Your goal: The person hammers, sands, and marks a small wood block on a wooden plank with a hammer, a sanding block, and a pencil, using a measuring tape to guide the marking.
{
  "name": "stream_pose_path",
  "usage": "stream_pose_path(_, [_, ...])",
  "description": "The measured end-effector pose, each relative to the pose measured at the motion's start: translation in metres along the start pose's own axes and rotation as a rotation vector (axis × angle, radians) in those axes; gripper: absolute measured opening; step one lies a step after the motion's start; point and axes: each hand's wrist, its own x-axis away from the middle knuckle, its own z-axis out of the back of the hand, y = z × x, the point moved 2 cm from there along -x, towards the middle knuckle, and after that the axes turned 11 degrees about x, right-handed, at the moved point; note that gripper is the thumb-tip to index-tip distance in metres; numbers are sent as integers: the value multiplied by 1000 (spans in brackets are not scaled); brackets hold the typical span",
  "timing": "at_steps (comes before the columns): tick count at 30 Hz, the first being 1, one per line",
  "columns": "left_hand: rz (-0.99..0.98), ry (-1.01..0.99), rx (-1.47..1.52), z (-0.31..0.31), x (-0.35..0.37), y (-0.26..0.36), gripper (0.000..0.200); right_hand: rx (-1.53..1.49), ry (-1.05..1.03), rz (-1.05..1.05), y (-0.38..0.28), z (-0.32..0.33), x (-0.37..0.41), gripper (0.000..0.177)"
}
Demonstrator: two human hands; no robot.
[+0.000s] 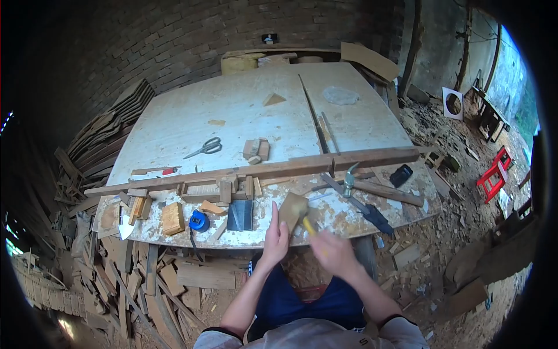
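My left hand [276, 239] grips a brown wooden block [289, 210] by its side, thumb pointing up, at the near edge of the workbench. In my right hand [334, 253], closed, is a slim yellow-handled tool [308, 225] whose front end meets the block's right side. The tool's tip is too blurred to identify. A dark flat plate [239, 215] lies just left of the block. A blue tape measure [199, 221] and a light wood block [172, 218] sit farther left. To the right rest a hammer [349, 181] and a black-handled tool [375, 215].
A long wooden beam [261, 170] crosses the bench, with small wood pieces against it. Behind it lie scissors [204, 147] and a large pale board [192, 116]. A black object [401, 175] sits at right. Wood scraps [168, 302] cover the floor; a red stool [494, 176] stands right.
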Motion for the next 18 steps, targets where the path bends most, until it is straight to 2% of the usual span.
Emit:
stream_pose_path(1, [62,3,43,6,0,-1,73,-119,-49,49,-15,13,-1,17])
stream_pose_path(4, [206,18,120,14,-2,8,73,-165,5,112,13,-5,1,20])
stream_pose_path(5, [200,17,187,9,-3,8,73,-120,45,-9,30,-5,-7,21])
stream_pose_path(8, [106,-14,134,-1,1,10,74,-368,117,-346,56,-10,-18,23])
stream_pose_path(12, [181,-85,41,-5,3,23,85,-553,157,-449,45,-14,-54,27])
stream_pose_path(14, [151,-91,77,-10,3,19,92,-654,134,-475,44,-22,-78,32])
stream_pose_path(15, [146,-87,74,-12,3,19,93,-729,-4,-530,49,-31,-84,46])
stream_pose_path(18, [143,-84,83,-11,4,21,98,-441,22,-537,59,-47,-87,60])
